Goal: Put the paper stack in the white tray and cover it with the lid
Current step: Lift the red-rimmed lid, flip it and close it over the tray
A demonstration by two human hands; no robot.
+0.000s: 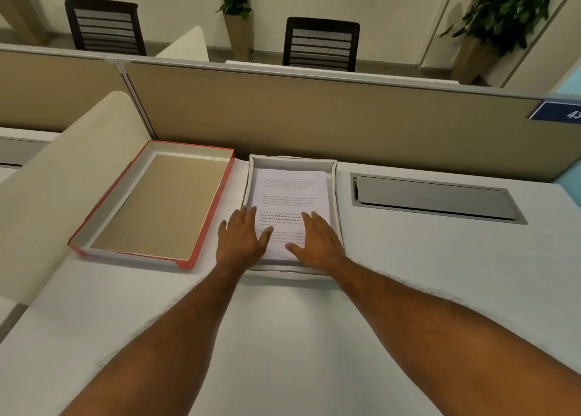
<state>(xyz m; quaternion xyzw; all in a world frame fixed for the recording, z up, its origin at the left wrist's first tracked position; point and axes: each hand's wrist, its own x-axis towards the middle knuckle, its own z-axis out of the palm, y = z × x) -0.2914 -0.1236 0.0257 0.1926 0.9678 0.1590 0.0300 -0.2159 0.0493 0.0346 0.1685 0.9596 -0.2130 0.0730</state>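
The paper stack (pixel 290 192), white sheets with printed text, lies inside the white tray (pixel 294 160) at the middle of the desk. My left hand (pixel 243 238) rests flat over the tray's near left edge, fingers spread, partly on the paper. My right hand (pixel 317 241) lies flat on the near right part of the stack, fingers apart. Neither hand grips anything. The lid (pixel 157 203), red outside with a brown inner face, lies upside down to the left of the tray.
A tan partition wall (pixel 314 113) runs along the desk's far edge. A grey cable hatch (pixel 435 198) is set into the desk at the right. A cream curved divider (pixel 53 189) rises at the left. Chairs and potted plants stand beyond the partition.
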